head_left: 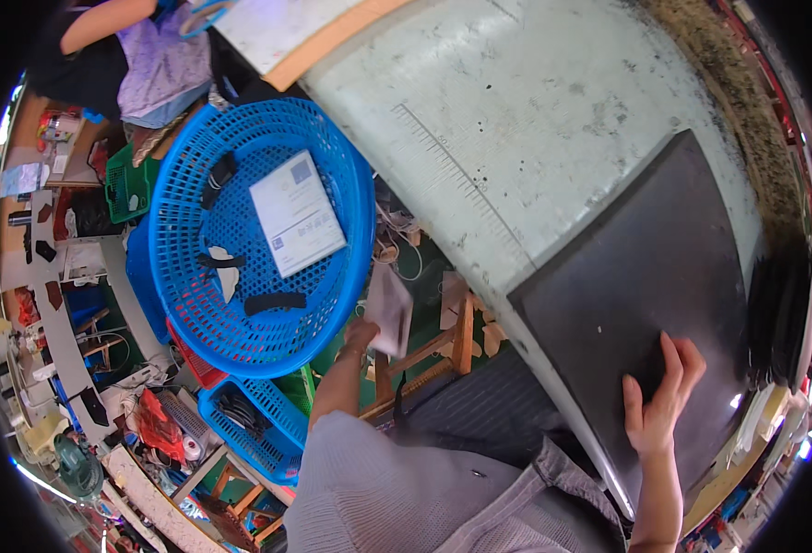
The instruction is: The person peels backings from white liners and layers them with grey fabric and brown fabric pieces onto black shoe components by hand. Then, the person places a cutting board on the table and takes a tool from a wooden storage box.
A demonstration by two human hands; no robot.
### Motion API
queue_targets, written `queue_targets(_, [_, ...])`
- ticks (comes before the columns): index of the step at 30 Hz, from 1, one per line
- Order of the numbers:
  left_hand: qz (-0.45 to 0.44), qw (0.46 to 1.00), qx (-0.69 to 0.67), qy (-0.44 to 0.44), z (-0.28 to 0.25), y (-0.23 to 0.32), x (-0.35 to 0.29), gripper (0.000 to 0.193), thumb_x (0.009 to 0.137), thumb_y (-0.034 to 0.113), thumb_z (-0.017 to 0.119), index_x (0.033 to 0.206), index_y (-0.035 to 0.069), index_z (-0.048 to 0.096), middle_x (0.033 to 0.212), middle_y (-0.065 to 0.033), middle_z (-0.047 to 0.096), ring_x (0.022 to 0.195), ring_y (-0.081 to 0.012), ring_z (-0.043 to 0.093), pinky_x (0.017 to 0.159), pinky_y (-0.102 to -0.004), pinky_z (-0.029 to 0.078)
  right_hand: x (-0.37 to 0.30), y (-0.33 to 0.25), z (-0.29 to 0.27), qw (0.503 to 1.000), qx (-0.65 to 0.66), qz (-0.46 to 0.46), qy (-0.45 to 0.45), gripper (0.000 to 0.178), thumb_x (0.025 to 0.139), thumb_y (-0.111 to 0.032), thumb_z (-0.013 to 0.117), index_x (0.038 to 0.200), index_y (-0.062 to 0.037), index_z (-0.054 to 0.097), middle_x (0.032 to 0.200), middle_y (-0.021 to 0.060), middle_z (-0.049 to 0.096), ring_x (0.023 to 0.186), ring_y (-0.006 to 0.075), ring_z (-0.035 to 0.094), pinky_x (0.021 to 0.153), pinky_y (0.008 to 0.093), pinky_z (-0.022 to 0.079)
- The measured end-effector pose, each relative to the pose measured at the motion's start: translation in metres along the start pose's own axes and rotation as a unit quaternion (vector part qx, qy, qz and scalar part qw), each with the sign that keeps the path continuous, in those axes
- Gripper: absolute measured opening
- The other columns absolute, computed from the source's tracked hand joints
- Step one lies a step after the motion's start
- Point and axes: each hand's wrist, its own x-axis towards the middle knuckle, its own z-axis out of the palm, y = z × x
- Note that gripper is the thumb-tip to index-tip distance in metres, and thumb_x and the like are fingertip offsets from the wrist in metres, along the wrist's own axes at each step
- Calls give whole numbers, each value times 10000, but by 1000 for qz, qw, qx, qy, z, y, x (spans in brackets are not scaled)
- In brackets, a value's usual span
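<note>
Low beside the table, my left hand (360,334) is closed on the edge of a pale, flat rectangular sheet (391,311). Motion blurs the sheet, so I cannot tell its material. My right hand (666,396) lies on a large black sheet (641,249), thumb and fingers spread, with nothing held in it. That black sheet covers the near right part of the pale grey-green tabletop (480,101).
A big round blue plastic basket (171,230) stands left of the table, holding a white printed packet (297,212) and several dark strips. Below it is a smaller blue basket (286,433). A wooden stool frame (464,336) sits under the table. Another person (161,64) is at the upper left.
</note>
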Motion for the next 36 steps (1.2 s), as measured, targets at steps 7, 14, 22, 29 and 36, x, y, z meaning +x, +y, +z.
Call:
queue_targets(7, [120,982,117,84,-72,45,-174,329,732,182,554,1015,34,633,1096,-194,631,1023,-369,604,902,-436,469,-2,-10,-3,997,-24,-3,77,525,778,-220,674,1221,3,503,1151,171,469,1038,350,443,916,428,374])
queue_targets(14, [406,828,339,186,-159,82,-284,221,726,201,584,874,39,608,790,-197,661,765,-378,654,697,-484,516,-16,-2,-5,985,123,4,124,340,851,-178,625,1138,-12,552,1135,149,501,1043,319,472,919,382,393])
queue_targets(22, [420,881,130,174,-282,105,-439,294,723,209,681,954,28,656,852,-195,677,726,-301,662,675,-378,512,-96,-18,-33,957,251,39,141,241,899,-144,586,1099,-11,565,1102,131,516,963,258,546,833,324,458])
queue_targets(29, [428,825,-365,48,-337,89,-528,334,724,24,603,1043,-72,620,962,-123,668,881,-194,638,828,-290,478,-148,-30,-32,948,277,41,153,288,811,-53,650,1079,5,562,1047,146,543,895,261,581,798,324,482])
queue_targets(36, [456,727,-504,-96,-274,120,-510,353,740,17,593,1077,-88,593,1028,-156,645,930,-251,635,837,-324,501,-162,-78,-51,957,83,-93,261,642,683,-254,770,1218,-13,512,1296,188,463,1163,330,487,936,458,433])
